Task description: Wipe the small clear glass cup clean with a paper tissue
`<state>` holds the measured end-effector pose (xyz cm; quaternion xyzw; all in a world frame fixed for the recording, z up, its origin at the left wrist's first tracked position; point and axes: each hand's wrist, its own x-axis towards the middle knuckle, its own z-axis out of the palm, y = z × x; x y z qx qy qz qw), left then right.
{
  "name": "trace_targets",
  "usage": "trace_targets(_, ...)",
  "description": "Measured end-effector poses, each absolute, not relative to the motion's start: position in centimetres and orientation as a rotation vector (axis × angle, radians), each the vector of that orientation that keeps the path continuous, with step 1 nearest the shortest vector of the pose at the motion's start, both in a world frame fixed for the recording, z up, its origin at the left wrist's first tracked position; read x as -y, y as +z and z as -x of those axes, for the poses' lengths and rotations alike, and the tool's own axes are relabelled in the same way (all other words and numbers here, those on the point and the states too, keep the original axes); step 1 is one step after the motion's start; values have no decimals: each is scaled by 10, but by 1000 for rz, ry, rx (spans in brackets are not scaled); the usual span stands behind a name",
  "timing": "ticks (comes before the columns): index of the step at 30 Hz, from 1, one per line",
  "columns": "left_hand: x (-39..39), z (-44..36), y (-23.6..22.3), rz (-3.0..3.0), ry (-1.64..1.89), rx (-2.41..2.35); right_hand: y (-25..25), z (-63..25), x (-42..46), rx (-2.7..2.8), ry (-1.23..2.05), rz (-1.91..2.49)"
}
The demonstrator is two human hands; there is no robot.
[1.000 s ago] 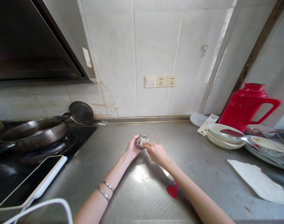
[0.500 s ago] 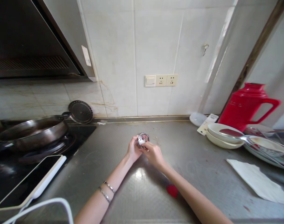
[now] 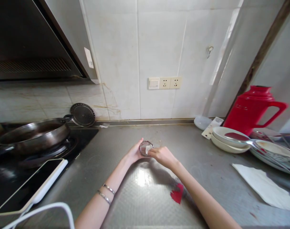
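Observation:
A small clear glass (image 3: 145,148) is held over the middle of the steel counter (image 3: 126,197), tilted with its mouth toward me. My left hand (image 3: 134,153) wraps round its left side. My right hand (image 3: 162,156) pinches a wad of white paper (image 3: 148,149) and presses it inside the glass. Both forearms reach in from the bottom edge; two thin bracelets (image 3: 106,193) circle my left wrist.
A dark wok (image 3: 31,136) sits on the stove at left, a tablet (image 3: 30,185) with a white cable in front of it. At right stand a red thermos jug (image 3: 252,108), stacked bowls and plates (image 3: 227,139), and a white paper sheet (image 3: 264,185). A red scrap (image 3: 177,194) lies on the counter.
The glass has turned in my hands, its mouth now facing me more, and my right hand has shifted the white paper inside it. Both hands stay at the same spot.

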<state>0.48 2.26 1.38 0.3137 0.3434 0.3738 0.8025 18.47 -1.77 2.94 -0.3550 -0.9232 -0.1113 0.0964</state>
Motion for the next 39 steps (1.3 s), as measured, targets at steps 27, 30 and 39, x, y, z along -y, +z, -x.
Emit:
trace_targets(27, -8, -29, 11, -502, 1322, -605, 11, -135, 31, 1927, 582, 1208)
trace_targets(30, -2, -33, 9, -477, 1355, -589, 9, -127, 33, 1758, 743, 1105)
trace_targets(39, 0, -33, 15, -540, 1226, -373, 10, -149, 28, 2045, 174, 1280)
